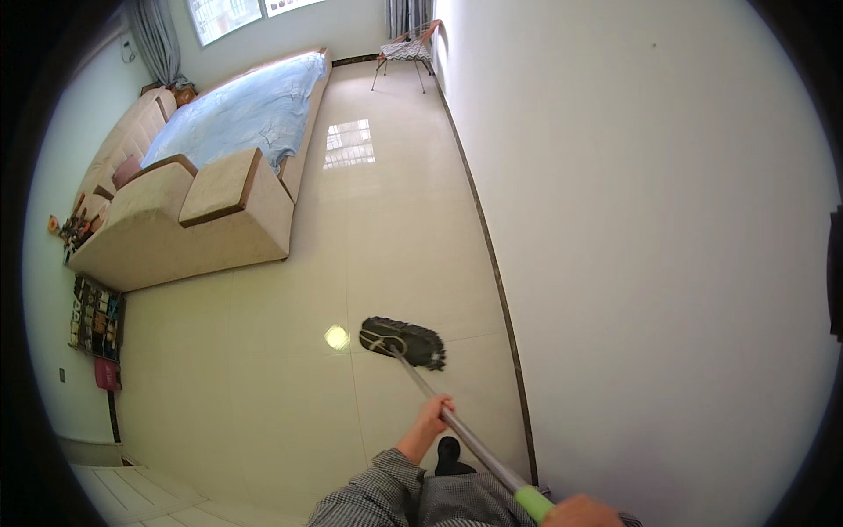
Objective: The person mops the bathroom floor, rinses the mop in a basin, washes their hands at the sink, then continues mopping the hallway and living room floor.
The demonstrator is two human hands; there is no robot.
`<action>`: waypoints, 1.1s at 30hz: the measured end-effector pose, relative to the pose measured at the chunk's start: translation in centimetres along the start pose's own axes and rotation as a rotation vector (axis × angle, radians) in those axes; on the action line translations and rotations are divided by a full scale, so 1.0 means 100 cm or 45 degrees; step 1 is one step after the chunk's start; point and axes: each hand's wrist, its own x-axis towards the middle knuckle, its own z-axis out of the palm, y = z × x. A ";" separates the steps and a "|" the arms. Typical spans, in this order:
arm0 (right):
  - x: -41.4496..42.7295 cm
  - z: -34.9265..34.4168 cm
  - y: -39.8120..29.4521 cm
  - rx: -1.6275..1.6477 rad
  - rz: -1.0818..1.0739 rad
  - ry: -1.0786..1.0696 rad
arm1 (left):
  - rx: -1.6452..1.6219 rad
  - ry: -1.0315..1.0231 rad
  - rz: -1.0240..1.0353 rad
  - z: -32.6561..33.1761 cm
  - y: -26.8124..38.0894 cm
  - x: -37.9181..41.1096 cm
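Note:
A dust mop with a dark, fringed oval head (pixel 405 342) lies flat on the tiled floor (pixel 290 395). Its metal pole (pixel 477 448) runs from the head down to the lower right. My left hand (pixel 436 414) grips the pole about midway along. At the bottom edge, my right hand (pixel 583 512) is closed around the handle's upper end, just beyond its green grip section (pixel 533 504); part of that hand is cut off by the frame. One dark shoe (pixel 448 451) shows beneath the pole.
A beige upholstered bed (pixel 217 247) with a blue cover (pixel 244 112) occupies the upper left. A shoe rack (pixel 97 316) and a red container (pixel 107 374) stand by the left wall. At the far end is a chair (pixel 405 51). A white wall (pixel 625 230) with dark skirting (pixel 490 250) borders the right.

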 end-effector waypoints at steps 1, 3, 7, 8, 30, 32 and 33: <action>0.030 -0.012 0.030 0.041 0.042 -0.088 | 0.113 0.047 0.065 -0.013 0.021 0.019; 0.095 -0.037 0.209 -0.085 -0.057 -0.240 | 0.378 0.084 0.261 0.029 0.200 0.161; 0.182 -0.018 0.356 0.036 -0.068 -0.398 | 0.677 0.378 0.298 -0.035 0.368 0.221; 0.200 -0.014 0.388 0.059 -0.078 -0.376 | 0.657 0.422 0.329 -0.031 0.402 0.228; 0.315 -0.036 0.486 -0.647 0.332 0.951 | 3.432 -0.062 1.048 0.202 0.570 0.332; 0.321 -0.029 0.463 -0.670 0.339 1.005 | 3.212 -0.076 0.946 0.188 0.550 0.343; 0.316 -0.024 0.451 -0.704 0.378 1.033 | 3.132 -0.117 0.932 0.187 0.537 0.338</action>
